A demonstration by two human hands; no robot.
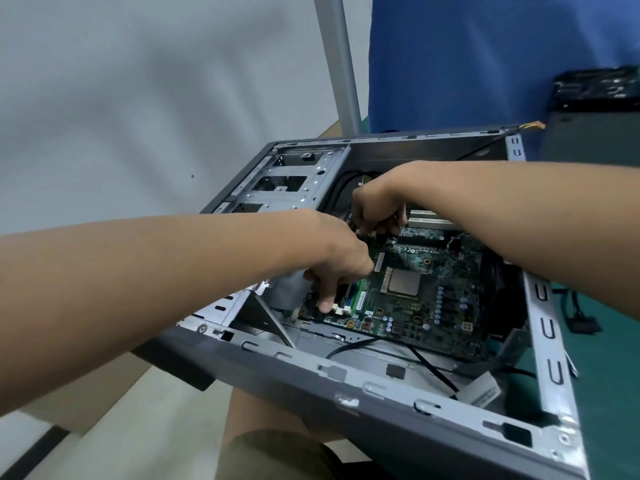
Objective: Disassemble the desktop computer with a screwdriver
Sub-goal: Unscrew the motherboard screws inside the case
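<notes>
Gutted case [381, 400] still held the motherboard [433, 306], CPU [401, 284] bare; left hand [341, 268] apparently gripped its near edge; right hand [377, 209] fingers bunched, grip hidden.

Mobo [440, 306] sits in the case [346, 403] w/ CPU [403, 283] mid-board, drive cage [294, 181] far left, loose cable [584, 323] on table [613, 368] at right.

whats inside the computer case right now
A green motherboard with its CPU exposed, a metal drive cage far left, black cables along the near wall. The left hand and right hand cover the board's left edge, hiding what they touch.
</notes>
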